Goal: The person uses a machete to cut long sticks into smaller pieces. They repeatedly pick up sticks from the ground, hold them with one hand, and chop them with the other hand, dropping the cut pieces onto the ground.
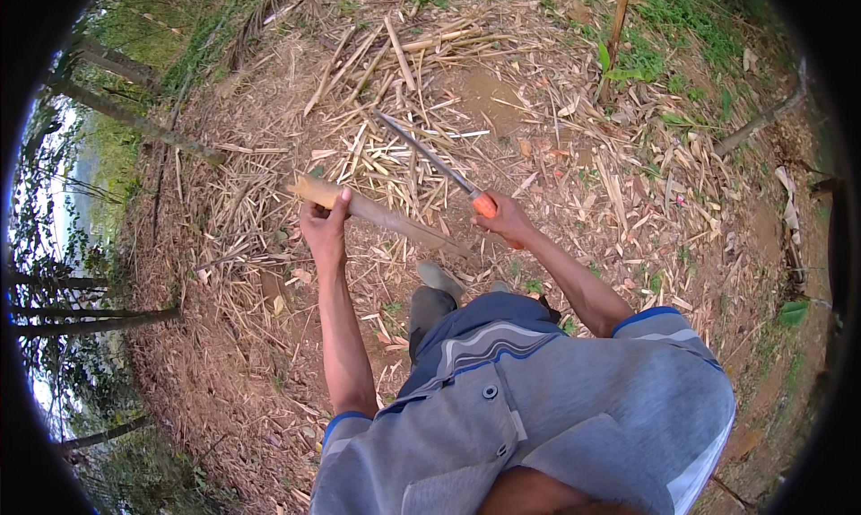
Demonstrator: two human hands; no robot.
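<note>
My left hand (324,226) is closed round the left end of a wide tan length of bamboo (387,217), thumb on top. The bamboo slants down to the right, its far end blurred near my boots. In my right hand (508,221) is a machete (429,156), gripped by its orange handle. Its long narrow blade points up and to the left, above and apart from the bamboo. Behind the blade, many thin pale split sticks (395,167) lie scattered on the ground.
Longer bamboo strips (399,53) lie in a loose heap farther off. Dry chips and leaves (619,192) litter the brown soil. An upright stake (617,39) stands at the far right, and tree trunks (99,322) rise at the left. My boots (432,309) are just below the bamboo.
</note>
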